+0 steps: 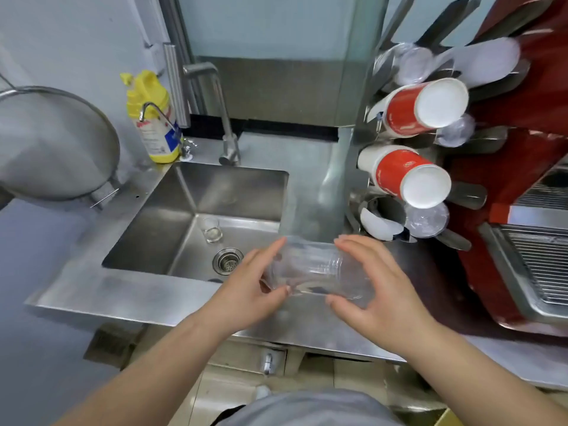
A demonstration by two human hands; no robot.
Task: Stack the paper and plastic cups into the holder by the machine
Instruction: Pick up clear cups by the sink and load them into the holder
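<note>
A stack of clear plastic cups (316, 267) lies sideways in the air over the steel counter, just right of the sink. My left hand (249, 287) grips its left end and my right hand (378, 284) grips its right end, fingers curled over the top, thumbs below. To the upper right stands the metal cup holder (368, 186) beside the red machine (516, 167). Its slots hold two stacks of red paper cups (408, 176), clear plastic cups (425, 221) and white cups (488, 61). One lower slot (384, 210) shows only a white piece inside.
A steel sink (196, 222) with a small glass (211, 230) and a drain lies left of my hands. A tap (221, 115), a yellow bottle (152, 118) and a large metal strainer (58, 142) stand behind it. The machine's drip grille (541, 265) is at the right.
</note>
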